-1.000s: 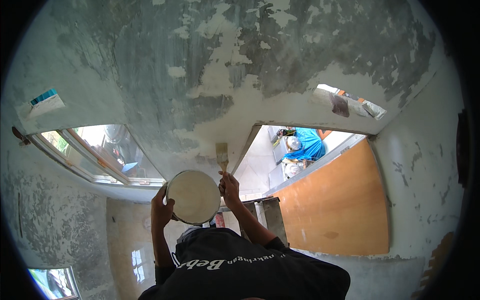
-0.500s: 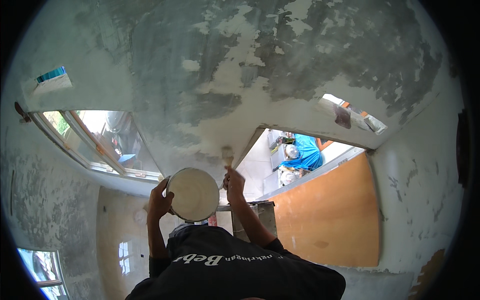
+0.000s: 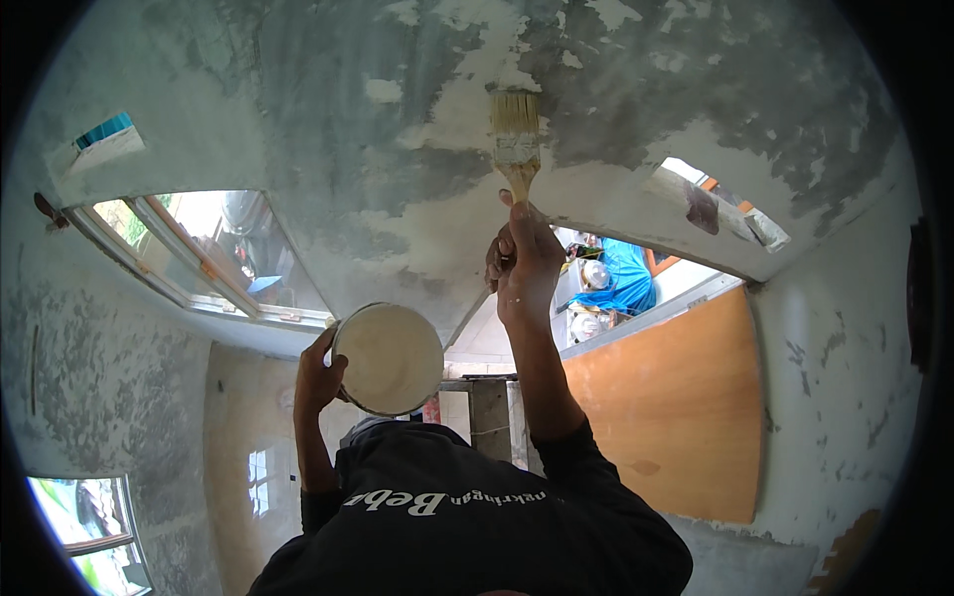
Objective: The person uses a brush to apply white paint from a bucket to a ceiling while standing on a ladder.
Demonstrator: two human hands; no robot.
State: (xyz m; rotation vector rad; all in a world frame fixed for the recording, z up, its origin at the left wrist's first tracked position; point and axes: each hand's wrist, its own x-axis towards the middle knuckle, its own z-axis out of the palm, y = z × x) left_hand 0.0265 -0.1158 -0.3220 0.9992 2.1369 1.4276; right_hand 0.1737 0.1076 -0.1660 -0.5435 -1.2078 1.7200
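Note:
My left hand (image 3: pixel 320 373) grips the rim of a round bucket (image 3: pixel 390 360), thumb over the edge and fingers around its outside. Pale, cream-coloured paint or similar liquid shows inside it. Raised high on the right, my right hand (image 3: pixel 527 253) is closed round the wooden handle of a paintbrush (image 3: pixel 516 139). Its wide bristles point upward and appear to touch the wall (image 3: pixel 447 214), which is grey with patches of whitish coating. White specks dot the right wrist.
A window with wooden frames (image 3: pixel 204 260) is set in the wall on the left. To the right, an orange-brown door (image 3: pixel 671 412) stands beside an opening, through which a blue tarp (image 3: pixel 626 278) shows. Small openings pierce the wall higher up on both sides.
My right hand has risen from beside the bucket to high on the wall, carrying the paintbrush. The left hand and bucket have shifted only slightly in view.

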